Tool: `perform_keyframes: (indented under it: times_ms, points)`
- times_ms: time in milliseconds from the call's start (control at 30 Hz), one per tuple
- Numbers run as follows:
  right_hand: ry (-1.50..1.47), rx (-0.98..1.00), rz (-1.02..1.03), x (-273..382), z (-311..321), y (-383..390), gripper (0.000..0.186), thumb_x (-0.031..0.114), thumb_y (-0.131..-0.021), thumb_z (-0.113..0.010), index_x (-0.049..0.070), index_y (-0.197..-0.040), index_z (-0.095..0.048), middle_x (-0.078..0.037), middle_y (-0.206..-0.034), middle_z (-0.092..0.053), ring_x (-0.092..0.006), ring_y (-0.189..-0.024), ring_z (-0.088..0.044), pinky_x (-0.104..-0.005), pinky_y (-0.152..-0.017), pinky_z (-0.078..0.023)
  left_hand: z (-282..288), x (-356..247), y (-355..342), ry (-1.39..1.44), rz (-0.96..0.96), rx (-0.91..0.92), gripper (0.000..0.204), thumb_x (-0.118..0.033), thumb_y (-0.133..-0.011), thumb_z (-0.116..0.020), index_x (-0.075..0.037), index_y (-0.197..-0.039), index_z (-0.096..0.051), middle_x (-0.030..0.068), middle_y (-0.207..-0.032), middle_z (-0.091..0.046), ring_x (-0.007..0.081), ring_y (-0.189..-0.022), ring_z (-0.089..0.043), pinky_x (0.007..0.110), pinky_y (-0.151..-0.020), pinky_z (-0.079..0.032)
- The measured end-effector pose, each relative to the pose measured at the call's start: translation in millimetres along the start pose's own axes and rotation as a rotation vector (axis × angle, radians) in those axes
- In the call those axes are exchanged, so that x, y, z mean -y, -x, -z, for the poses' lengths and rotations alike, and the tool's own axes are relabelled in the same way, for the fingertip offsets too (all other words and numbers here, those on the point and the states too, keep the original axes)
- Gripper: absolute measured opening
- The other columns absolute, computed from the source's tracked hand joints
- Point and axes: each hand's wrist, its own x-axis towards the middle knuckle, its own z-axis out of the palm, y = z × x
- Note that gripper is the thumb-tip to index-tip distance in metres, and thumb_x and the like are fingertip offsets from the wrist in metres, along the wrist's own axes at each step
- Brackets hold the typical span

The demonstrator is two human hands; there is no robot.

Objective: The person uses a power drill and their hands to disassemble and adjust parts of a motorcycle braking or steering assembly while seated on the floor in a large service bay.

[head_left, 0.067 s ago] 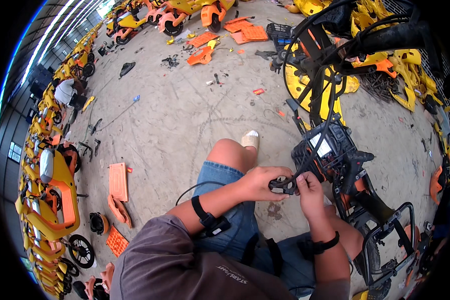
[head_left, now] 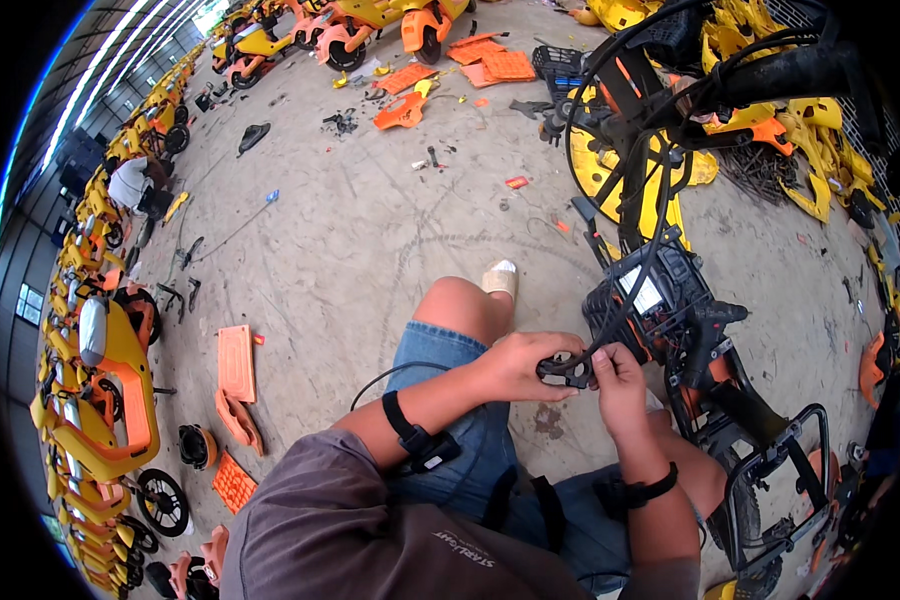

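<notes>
In front of my knees, my left hand [head_left: 523, 368] is closed around a small black part [head_left: 564, 373] with openings in it, perhaps a bracket or clamp; its exact kind cannot be made out. My right hand [head_left: 621, 382] pinches at the right end of that part, where black cables [head_left: 620, 322] come down to it. What lies right between the right thumb and fingers is hidden. The cables run along the stripped scooter frame [head_left: 725, 385], which stands close on my right with its wiring and a black box [head_left: 660, 285] exposed.
Yellow scooters [head_left: 110, 400] line the left side, near orange panels [head_left: 237, 365] on the concrete floor. A person [head_left: 135, 185] crouches at the far left. Yellow body panels [head_left: 810, 150] are heaped at the back right. A black tubular rack [head_left: 770, 490] sticks out beside my right knee.
</notes>
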Motion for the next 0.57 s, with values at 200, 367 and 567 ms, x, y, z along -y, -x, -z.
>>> perform_keyframes:
  times_ms: [200,367,567]
  points:
    - [-0.056,-0.034,0.018,-5.2,-0.7,1.7,0.023,0.022,-0.098,-0.062,0.001,-0.091,-0.061,-0.001,-0.075,-0.059,-0.0075,-0.065,-0.052,-0.0226,-0.059,-0.043,0.4,-3.5,-0.4,0.052,0.076,0.012,0.054,-0.013,-0.069,-0.088,-0.002,-0.113,-0.059,0.0105,-0.108,-0.067,0.0208,-0.089,-0.067,0.031,-0.083,-0.054]
    - [-0.125,-0.046,0.031,-3.7,-3.9,3.6,0.019,0.018,-0.097,-0.063,0.0,-0.093,-0.063,-0.001,-0.077,-0.06,-0.0076,-0.067,-0.053,-0.0223,-0.061,-0.043,-0.6,-4.1,0.2,0.056,0.075,-0.017,0.054,-0.013,-0.068,-0.088,-0.003,-0.113,-0.06,0.0115,-0.112,-0.067,0.0224,-0.094,-0.068,0.032,-0.084,-0.055]
    - [-0.139,-0.043,-0.002,-2.7,-3.8,4.0,0.018,0.019,-0.097,-0.063,0.001,-0.095,-0.062,-0.002,-0.079,-0.061,-0.0095,-0.07,-0.054,-0.0233,-0.066,-0.043,-0.8,-4.9,-0.5,0.069,0.094,-0.005,0.054,-0.014,-0.067,-0.088,-0.004,-0.113,-0.061,0.0117,-0.114,-0.067,0.0255,-0.097,-0.069,0.033,-0.087,-0.055]
